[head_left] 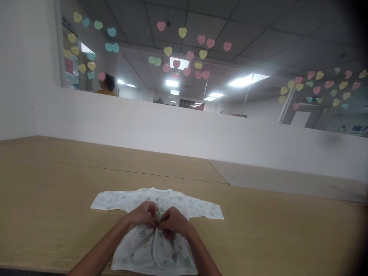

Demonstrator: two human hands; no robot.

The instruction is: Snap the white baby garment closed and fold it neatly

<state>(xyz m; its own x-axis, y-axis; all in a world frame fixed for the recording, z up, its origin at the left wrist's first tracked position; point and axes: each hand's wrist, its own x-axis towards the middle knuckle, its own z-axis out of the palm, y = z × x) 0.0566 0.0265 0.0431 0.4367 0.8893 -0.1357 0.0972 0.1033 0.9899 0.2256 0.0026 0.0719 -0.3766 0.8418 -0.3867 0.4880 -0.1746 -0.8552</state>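
Note:
A small white baby shirt [172, 251] with a pale printed pattern lies face up, its sleeves spread to both sides. Its front opening runs down the middle, and the lower edges meet in a curve near the hem. My left hand [145, 214] pinches the fabric at the opening, fingers closed. Right beside it, my right hand [174, 221] also grips the cloth there with thumb and fingers together. The two sets of fingertips nearly touch at mid-chest. Whatever fastening lies between them is hidden by the fingers.
The shirt rests on a wide wooden tabletop [273, 230], with a grey panel [281, 182] at the back right. Behind stands a low white wall [129, 124] topped by a window with heart stickers [182, 32]. Beyond the glass, a person [107, 86] appears at the left.

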